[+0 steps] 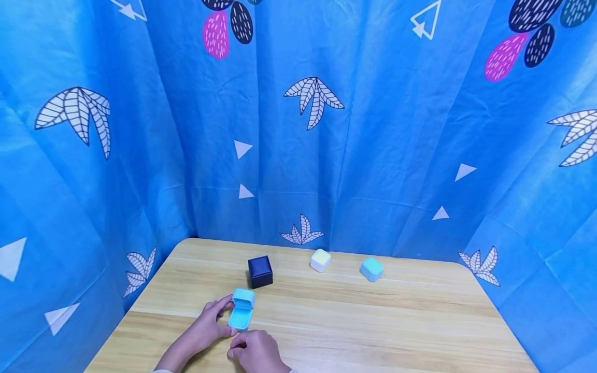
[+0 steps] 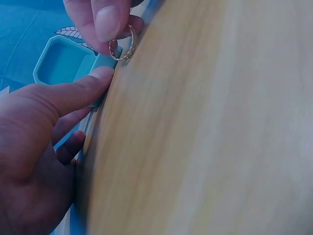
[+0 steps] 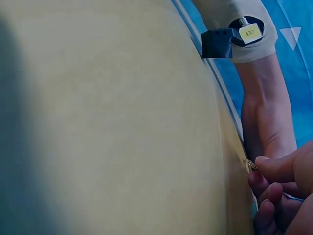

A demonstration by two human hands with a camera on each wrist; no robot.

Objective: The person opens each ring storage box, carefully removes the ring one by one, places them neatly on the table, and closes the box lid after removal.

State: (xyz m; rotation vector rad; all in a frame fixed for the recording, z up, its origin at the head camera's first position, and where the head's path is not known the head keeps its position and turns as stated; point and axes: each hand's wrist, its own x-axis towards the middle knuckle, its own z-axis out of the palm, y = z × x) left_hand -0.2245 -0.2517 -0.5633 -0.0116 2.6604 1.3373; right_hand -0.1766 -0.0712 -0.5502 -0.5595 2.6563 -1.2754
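Apparently, ring work: we're lining the gold ring (image 2: pixel 132 46) up with the open turquoise ring box (image 1: pixel 240 317); next calls for steady aim.
Right hand (image 1: pixel 258 350): just before that box, we pinch the ring between narrowly parted fingertips.
Left hand (image 1: pixel 211 326): at its left, we hold the box, thumb and fingers spread.
Navy box (image 1: pixel 260 272): just behind it.
White box (image 1: pixel 320 260), closed turquoise box (image 1: pixel 371 269): well behind it, rightward.

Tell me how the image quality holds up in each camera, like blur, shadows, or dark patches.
Head view: bright, the open turquoise box distinct, shading in the folds of the curtain; left wrist: the ring fairly crisp, the tabletop soft and blurry; right wrist: duller, tabletop grain mostly smeared away, a dark, soft-edged band down the left side.
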